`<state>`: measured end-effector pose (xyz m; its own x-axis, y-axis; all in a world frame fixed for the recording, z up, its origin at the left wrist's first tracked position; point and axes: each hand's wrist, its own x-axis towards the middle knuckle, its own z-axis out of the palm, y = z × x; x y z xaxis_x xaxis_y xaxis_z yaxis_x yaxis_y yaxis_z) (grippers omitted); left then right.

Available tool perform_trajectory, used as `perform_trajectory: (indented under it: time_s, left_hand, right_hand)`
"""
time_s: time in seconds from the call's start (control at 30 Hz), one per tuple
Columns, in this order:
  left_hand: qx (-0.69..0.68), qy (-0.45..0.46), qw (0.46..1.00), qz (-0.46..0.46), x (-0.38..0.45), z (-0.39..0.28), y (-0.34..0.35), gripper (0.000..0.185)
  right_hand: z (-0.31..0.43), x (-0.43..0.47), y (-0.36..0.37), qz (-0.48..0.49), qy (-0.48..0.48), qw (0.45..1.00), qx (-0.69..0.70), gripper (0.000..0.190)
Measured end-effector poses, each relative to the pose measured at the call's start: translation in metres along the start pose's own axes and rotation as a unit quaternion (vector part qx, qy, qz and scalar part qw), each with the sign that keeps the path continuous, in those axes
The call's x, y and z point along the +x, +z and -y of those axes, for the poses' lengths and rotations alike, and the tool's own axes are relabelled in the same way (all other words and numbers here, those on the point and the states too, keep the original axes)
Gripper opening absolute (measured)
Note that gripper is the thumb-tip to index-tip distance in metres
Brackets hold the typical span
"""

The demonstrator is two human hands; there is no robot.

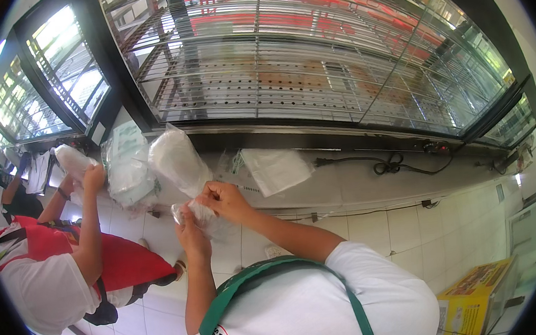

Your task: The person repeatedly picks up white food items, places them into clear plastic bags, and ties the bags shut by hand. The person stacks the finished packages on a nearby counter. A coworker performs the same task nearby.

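My left hand (pixel 194 234) grips the gathered end of a clear plastic bag (pixel 175 160). The bag's full, whitish part lies beyond my hands, against the base of a glass display cabinet. My right hand (pixel 223 200) pinches the same bunched plastic just right of the left; its fingertips are close together. What fills the bag is not clear. A flat stack of thin translucent plastic bags (pixel 275 169) lies on the ledge to the right. Left of the held bag rests a pack of clear plastic with greenish printing (pixel 128 164).
A co-worker in a red apron (pixel 119 259) stands at the left, holding another plastic-wrapped bundle (pixel 74 161). The display cabinet (pixel 251 128) with wire racks rises ahead. A black power cord (pixel 357 159) lies along the ledge. At the lower right stands a yellow printed box (pixel 470 307).
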<state>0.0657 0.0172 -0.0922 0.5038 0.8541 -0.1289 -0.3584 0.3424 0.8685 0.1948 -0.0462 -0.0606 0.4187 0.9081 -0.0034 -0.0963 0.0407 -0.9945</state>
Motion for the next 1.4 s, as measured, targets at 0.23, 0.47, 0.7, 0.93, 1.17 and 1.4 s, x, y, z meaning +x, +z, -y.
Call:
perform_trajectory:
  time_s: [0.23,0.47,0.7,0.93,1.17,1.4]
  left_hand:
    - [-0.027,-0.019,0.999,0.006,0.001,0.0,-0.002,0.029]
    - [-0.04,-0.04,0.998,0.031,-0.006,-0.006,0.004,0.031]
    - [-0.034,0.013,0.999,-0.001,-0.012,-0.016,0.016,0.038]
    - [0.024,-0.019,0.999,0.018,-0.002,-0.016,-0.011,0.033]
    - [-0.008,0.07,0.993,-0.091,-0.006,-0.031,0.004,0.029]
    - [0.239,0.133,0.961,0.045,-0.022,-0.046,0.001,0.021]
  right_hand:
    - [0.0,-0.006,-0.002,-0.016,-0.128,0.989,-0.072,0.013]
    - [0.006,-0.011,0.004,-0.05,-0.218,0.955,-0.195,0.022]
    - [0.006,-0.011,0.008,-0.066,-0.266,0.935,-0.227,0.027]
    - [0.015,-0.009,0.002,-0.009,-0.132,0.99,-0.037,0.013]
    - [-0.01,-0.003,0.008,-0.038,-0.128,0.99,0.043,0.012]
    - [0.036,-0.004,-0.002,0.065,-0.375,0.861,-0.338,0.029]
